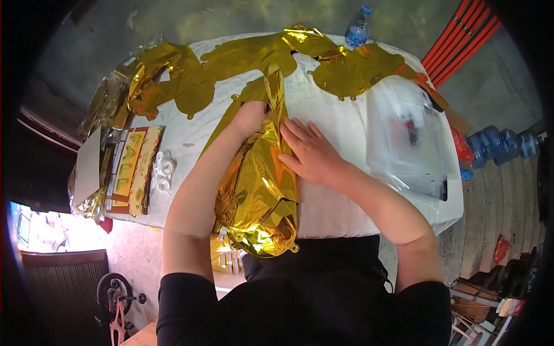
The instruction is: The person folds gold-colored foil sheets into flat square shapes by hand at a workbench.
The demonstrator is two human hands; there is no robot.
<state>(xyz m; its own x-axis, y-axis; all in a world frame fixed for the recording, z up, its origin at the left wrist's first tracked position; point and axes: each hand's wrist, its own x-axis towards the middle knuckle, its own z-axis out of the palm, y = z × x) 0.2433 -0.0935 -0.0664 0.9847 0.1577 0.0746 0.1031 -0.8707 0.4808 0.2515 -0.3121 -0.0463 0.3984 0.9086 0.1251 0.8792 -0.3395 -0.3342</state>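
A deflated gold foil balloon (pixel 259 190) is spread lengthwise in front of me, its lower end hanging over the table's near edge. My left hand (pixel 252 117) is curled at the balloon's folded upper part, with its fingertips tucked out of sight against the foil. My right hand (pixel 311 153) lies with fingers stretched out, their tips touching the foil's right edge. Beyond both hands, more flat gold foil balloons (pixel 248 57) reach across the far side of the table.
On the white-covered table (pixel 332 213) are clear plastic bags (pixel 404 138) at right, a printed package (pixel 135 170) and rolls of white ribbon (pixel 164 170) at left. A water bottle (pixel 358 27) stands at the far edge. Large blue bottles (pixel 502 144) are beyond the right side.
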